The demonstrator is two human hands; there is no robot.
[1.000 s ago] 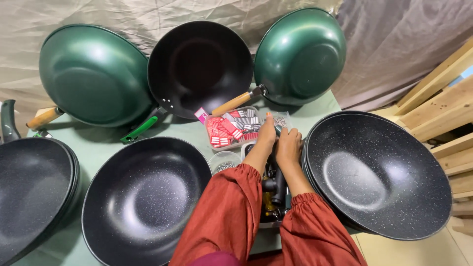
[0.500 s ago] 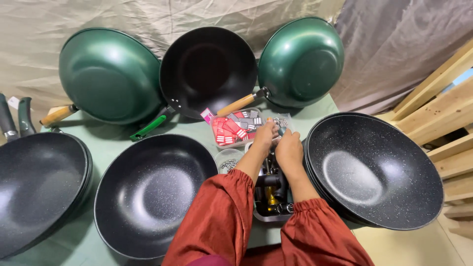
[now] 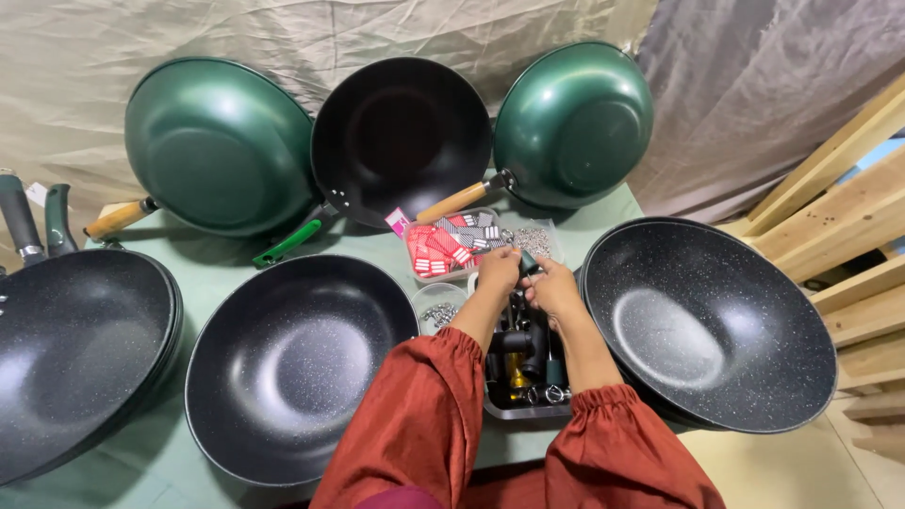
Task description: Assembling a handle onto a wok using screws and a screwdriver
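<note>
My left hand (image 3: 497,271) and my right hand (image 3: 554,287) meet above a metal tray (image 3: 498,407) filled with several dark pan handles (image 3: 524,351). Both pinch a small dark green part (image 3: 528,261) between their fingertips. Just beyond the hands lies a clear box (image 3: 419,273) of red and white packets (image 3: 443,247), with a heap of small metal screws (image 3: 535,239) beside them. A small round cup of screws (image 3: 438,312) stands left of my left wrist. Red sleeves cover both forearms.
Speckled black woks lie flat at the left (image 3: 75,349), front centre (image 3: 292,363) and right (image 3: 707,320). Against the cloth backdrop lean a green wok (image 3: 217,146), a black wok (image 3: 401,127) and another green wok (image 3: 575,123). Wooden planks (image 3: 839,188) stand at the right.
My hands have drawn together just short of the packet box, fingertips now closed on the small dark part. The view has shifted, so the woks sit further right in the picture.
</note>
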